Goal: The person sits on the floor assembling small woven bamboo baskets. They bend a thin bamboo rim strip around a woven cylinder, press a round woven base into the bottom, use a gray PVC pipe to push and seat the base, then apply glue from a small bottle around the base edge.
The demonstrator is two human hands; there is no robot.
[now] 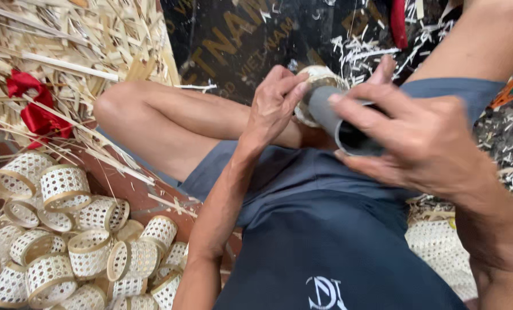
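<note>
We are sitting on the floor with our dark blue shirt (325, 241) filling the lower middle of the view and our bent bare leg (170, 117) stretching across to the left. Beside that leg, a big heap of pale bamboo strips (78, 51) is covering the upper left, with a red cloth (35, 112) lying among them. Below it, a pile of small woven cylinders (78, 241) is spreading over the lower left corner, each one an open lattice with a tan rim. A flat sheet of woven lattice (440, 247) is lying at our lower right.

Our right hand (423, 138) is wrapping around a grey tube (339, 117), clenching it firmly with the open end facing us. The tube is sitting above our lap, near the middle of the view. On its far end, a small woven ring (314, 80) is fitting around the tube. Our left hand (276, 100) is pressing on that ring, fingers curled against its weave; we cannot tell whether they are pinching a strand.
</note>
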